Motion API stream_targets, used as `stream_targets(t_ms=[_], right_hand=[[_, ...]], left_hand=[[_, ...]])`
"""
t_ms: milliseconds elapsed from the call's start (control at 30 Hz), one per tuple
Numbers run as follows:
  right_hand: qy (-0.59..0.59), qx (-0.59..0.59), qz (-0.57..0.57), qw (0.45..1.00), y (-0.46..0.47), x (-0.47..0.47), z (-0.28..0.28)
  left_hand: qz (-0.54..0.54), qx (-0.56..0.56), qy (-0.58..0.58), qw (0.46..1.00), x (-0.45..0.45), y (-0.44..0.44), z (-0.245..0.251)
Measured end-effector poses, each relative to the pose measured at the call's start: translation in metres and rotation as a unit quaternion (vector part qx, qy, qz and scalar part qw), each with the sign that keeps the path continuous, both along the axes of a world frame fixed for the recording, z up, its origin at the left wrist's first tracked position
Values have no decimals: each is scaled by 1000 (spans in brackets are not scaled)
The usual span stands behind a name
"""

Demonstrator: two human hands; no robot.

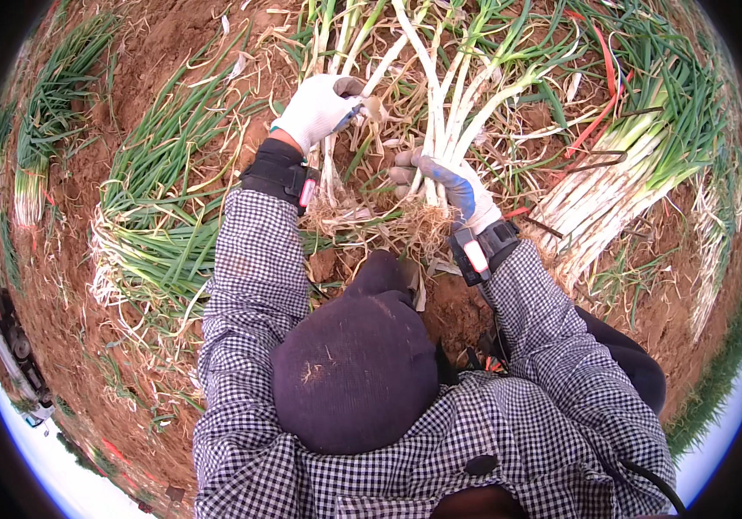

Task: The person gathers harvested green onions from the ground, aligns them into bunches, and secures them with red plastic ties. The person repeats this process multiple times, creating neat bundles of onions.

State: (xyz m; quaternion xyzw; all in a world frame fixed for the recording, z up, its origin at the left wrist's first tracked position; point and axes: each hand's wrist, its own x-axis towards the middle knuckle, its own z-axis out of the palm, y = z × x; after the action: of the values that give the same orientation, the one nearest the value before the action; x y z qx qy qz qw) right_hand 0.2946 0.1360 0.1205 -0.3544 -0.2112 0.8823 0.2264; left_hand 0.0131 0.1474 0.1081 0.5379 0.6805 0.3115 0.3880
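Note:
My right hand [458, 188], in a gray-and-blue coated work glove, is closed around several green onions [439, 123] low on their white stalks. Their tangled roots [428, 224] hang just below the palm. My left hand [325, 107], gloved in white, pinches the lower end of a single green onion stalk [385, 68] between thumb and fingers. Something pale brown and blurred shows at those fingertips; whether it is root or dry skin I cannot tell. Beneath the left wrist more onions [328, 168] lie with their roots toward me.
A large bundle of green onions [611, 188] lies at right, beside a red strap [607, 58] and thin rusty rods [598, 161]. To the left are a loose pile [156, 240] and a tied bundle [32, 188]. My bent knee [358, 376] is close below the hands. A truck [14, 344] stands far left.

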Motion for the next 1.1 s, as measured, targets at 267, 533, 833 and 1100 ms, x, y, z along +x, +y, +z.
stream_targets(t_ms=[267,533,833,1100], right_hand=[[-15,68,-27,997,14,21,10],[-82,-24,108,990,-64,16,-24],[-220,138,265,929,-17,100,-16],[-55,253,88,962,23,48,33]], left_hand=[[77,-31,-336,938,59,-14,46],[177,-154,-374,897,100,-66,-16],[378,-18,-50,924,59,-189,-77],[318,-104,-492,803,47,-180,-101]])
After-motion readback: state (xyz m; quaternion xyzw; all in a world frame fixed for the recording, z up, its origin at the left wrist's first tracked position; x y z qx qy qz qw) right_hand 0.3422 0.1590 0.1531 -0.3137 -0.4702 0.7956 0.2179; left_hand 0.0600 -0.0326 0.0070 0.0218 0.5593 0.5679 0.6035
